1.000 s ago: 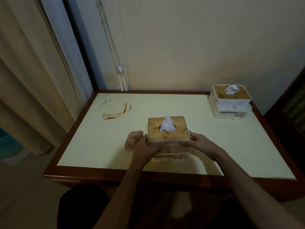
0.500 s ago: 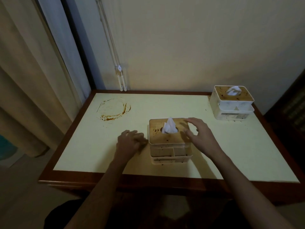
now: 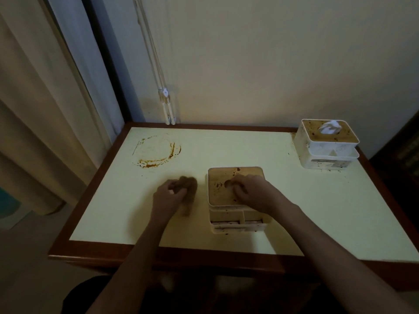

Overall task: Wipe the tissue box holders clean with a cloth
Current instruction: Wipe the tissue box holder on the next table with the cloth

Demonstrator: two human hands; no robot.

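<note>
Right, head view, only one camera. Near tissue box holder (image 3: 235,196) sits on the table (image 3: 317,211) at centre-front, wooden lid on top, white plastic body with small drawer-like compartments facing 6 o'clock. Brown spots on the lid and specks on the lower front. Right hand (image 3: 251,189) lies on the lid, fingers curled down at the slot; whether it pinches the tissue cannot be told, the tissue is hidden under it. Left hand (image 3: 169,196) is at 9 o'clock of that holder, just beside it, fingers closed around a brown cloth (image 3: 188,189) that bunches up and hangs past the palm toward 6 o'clock.

Second tissue box holder (image 3: 328,143) stands at the far right corner, about 2 o'clock from the near one, well apart, tissue (image 3: 330,129) sticking up, lid also spotted. A brown ring stain (image 3: 156,152) marks the table at 10 o'clock.

Handling, as a judgement: holder looks light and rigid, smooth plastic sides likely slide on the tabletop, so it needs bracing from above on the lid or a hold at the side walls. Lid may lift off if pulled. Cloth is soft, limp, best kept wadded in the palm.
</note>
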